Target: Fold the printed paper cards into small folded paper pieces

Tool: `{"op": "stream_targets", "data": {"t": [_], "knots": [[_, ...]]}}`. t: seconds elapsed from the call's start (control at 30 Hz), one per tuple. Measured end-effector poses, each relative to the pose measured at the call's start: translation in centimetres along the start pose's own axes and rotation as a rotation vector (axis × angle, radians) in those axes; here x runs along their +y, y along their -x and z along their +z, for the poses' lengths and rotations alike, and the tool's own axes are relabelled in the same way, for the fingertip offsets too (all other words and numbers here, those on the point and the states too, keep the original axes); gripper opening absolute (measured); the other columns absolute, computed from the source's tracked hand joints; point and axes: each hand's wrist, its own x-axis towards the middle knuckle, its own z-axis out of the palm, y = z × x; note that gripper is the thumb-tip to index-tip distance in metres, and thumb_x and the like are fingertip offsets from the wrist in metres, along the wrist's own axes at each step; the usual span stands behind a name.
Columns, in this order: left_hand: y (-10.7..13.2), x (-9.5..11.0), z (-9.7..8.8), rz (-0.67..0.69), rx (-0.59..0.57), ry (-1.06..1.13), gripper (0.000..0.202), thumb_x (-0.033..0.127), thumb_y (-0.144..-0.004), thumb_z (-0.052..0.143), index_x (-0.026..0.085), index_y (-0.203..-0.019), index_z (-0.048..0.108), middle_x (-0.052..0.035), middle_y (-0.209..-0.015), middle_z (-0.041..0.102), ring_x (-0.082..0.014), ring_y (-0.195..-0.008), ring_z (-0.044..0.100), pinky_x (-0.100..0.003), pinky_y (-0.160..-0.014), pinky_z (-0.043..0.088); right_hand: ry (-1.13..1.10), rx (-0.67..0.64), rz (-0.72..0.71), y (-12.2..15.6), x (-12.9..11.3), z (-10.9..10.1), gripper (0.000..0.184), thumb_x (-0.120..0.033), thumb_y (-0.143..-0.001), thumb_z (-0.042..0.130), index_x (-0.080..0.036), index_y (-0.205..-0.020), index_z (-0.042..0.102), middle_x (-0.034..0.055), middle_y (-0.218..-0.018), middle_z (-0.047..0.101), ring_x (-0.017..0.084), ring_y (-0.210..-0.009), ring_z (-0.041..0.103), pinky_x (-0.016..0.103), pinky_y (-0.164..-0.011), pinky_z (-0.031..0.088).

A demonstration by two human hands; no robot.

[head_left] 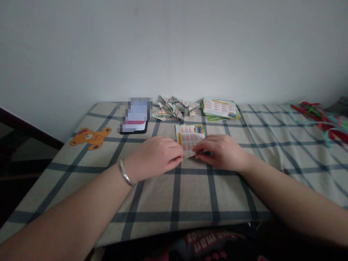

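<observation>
A small printed paper card (pixel 189 138) with orange and white columns lies on the checked cloth (pixel 190 192) in front of me. My left hand (pixel 154 156), with a silver bracelet (pixel 125 173) on the wrist, pinches the card's near left edge with closed fingers. My right hand (pixel 221 152) grips the near right edge, fingers curled onto the paper. The card's near part is hidden under both hands.
Along the wall lie a pile of folded paper pieces (pixel 174 108), a stack of the same printed cards (pixel 220 108) and a phone (pixel 135 116). Red and green ribbons (pixel 320 117) lie at the far right. An orange bear print (pixel 91 137) marks the cloth at left.
</observation>
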Motion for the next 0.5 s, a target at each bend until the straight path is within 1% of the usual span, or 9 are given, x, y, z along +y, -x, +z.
{"op": "stream_targets", "data": {"t": [0.13, 0.27, 0.33, 0.5], "knots": [[0.0, -0.2, 0.0, -0.014, -0.006, 0.033, 0.018, 0.027, -0.093, 0.051, 0.019, -0.092, 0.068, -0.0037, -0.092, 0.07, -0.0197, -0.09, 0.064, -0.036, -0.083, 0.049, -0.042, -0.017, 0.007, -0.1, -0.1, 0.0, 0.015, -0.03, -0.092, 0.055, -0.019, -0.091, 0.066, 0.0025, -0.084, 0.069, 0.015, -0.078, 0.063, 0.027, -0.07, 0.043], [-0.1, -0.5, 0.0, 0.0, 0.011, 0.085, 0.024, 0.037, -0.095, 0.05, 0.02, -0.097, 0.067, -0.0042, -0.098, 0.07, -0.0214, -0.098, 0.063, -0.038, -0.09, 0.047, -0.158, -0.026, -0.028, -0.2, 0.2, -0.2, 0.012, -0.025, -0.09, 0.058, -0.018, -0.088, 0.066, 0.0026, -0.082, 0.069, 0.014, -0.076, 0.062, 0.026, -0.069, 0.044], [-0.1, -0.8, 0.0, -0.003, 0.017, 0.093, 0.027, 0.039, -0.096, 0.048, 0.02, -0.099, 0.067, -0.0041, -0.1, 0.071, -0.0219, -0.1, 0.063, -0.04, -0.092, 0.047, -0.199, -0.03, -0.038, -0.1, 0.4, -0.3, 0.011, -0.024, -0.09, 0.058, -0.018, -0.088, 0.067, 0.0029, -0.081, 0.069, 0.014, -0.076, 0.062, 0.026, -0.069, 0.044], [0.1, -1.8, 0.5, -0.053, 0.073, 0.041, 0.019, 0.029, -0.093, 0.052, 0.02, -0.102, 0.067, -0.0037, -0.106, 0.07, -0.0213, -0.105, 0.061, -0.039, -0.095, 0.046, -0.304, -0.06, -0.031, 0.2, 0.6, -0.3, 0.01, -0.024, -0.089, 0.06, -0.017, -0.088, 0.067, 0.0032, -0.082, 0.07, 0.013, -0.076, 0.063, 0.026, -0.069, 0.046]]}}
